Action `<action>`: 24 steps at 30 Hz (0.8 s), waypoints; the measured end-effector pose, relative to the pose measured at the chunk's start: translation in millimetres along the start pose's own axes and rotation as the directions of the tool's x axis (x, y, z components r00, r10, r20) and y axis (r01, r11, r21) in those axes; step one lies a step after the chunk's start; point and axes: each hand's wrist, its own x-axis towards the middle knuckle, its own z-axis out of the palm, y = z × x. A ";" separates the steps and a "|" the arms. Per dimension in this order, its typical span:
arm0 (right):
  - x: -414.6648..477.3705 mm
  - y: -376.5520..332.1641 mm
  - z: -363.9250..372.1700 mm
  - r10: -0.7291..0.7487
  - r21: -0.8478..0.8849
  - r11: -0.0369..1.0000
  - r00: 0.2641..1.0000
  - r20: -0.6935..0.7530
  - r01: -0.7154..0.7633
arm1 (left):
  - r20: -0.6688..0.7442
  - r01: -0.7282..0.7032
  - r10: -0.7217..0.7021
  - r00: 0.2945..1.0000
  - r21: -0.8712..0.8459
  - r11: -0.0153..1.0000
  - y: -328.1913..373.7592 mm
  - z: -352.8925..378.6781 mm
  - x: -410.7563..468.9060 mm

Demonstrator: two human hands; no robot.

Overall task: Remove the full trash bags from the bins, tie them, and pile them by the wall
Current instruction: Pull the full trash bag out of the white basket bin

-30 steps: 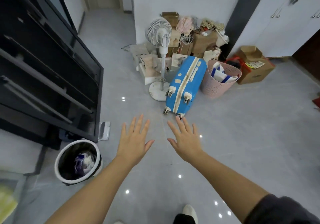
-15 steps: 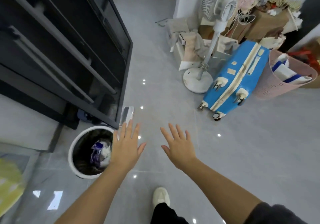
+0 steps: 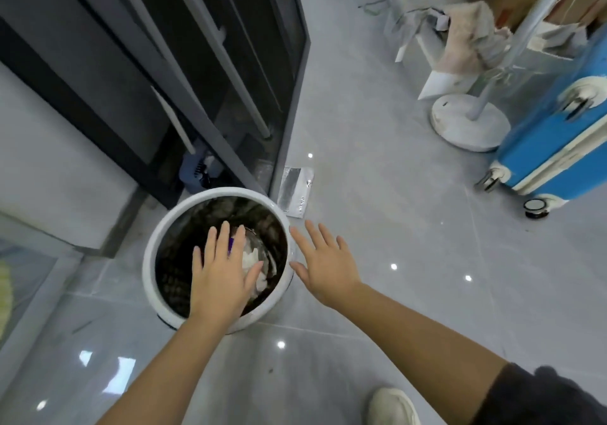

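Your left hand (image 3: 220, 280) was over the round white bin (image 3: 154, 254), with its fingers spread and flat. It held nothing. It hid part of the bin's mouth, and your wrist crossed over the near rim. I could not tell if the hand touched what was inside.

Your right hand (image 3: 323, 262) was spread wide too and held nothing. It was just beside the bin's right rim, and its thumb looked very close to the edge. I could not tell if it touched.

The bin stood on the grey floor (image 3: 377, 293). A dark trash bag (image 3: 179, 260) lined the inside, with its top below the white rim. White crumpled trash (image 3: 254, 260) and a bit of something purple showed between your fingers.

The far side of the bin was tight. A dark metal frame (image 3: 292, 96) came down right behind the rim, and a flat silver packet (image 3: 294, 191) lay on the floor just past it. On the left, a grey ledge (image 3: 65, 175) was near the bin.

The floor to the right of the bin and toward you was wide and bare. Your white shoe (image 3: 392, 406) stood there, near the bottom. A white fan base (image 3: 466, 126) and a blue suitcase (image 3: 551, 148) were well apart from the bin, far to the right.
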 end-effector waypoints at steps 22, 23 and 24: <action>40.7 -58.5 44.5 0.457 0.443 0.807 0.888 -0.046 -0.392 | 0.017 0.570 -0.685 0.728 -0.569 0.592 -106.2 39.6 11.9; 41.3 -57.8 42.9 0.457 0.439 0.808 0.888 -0.045 -0.393 | 0.016 0.565 -0.683 0.730 -0.576 0.590 -106.9 39.4 11.2; 41.5 -57.3 41.3 0.455 0.443 0.806 0.889 -0.043 -0.391 | 0.015 0.558 -0.679 0.734 -0.583 0.590 -107.2 39.4 10.2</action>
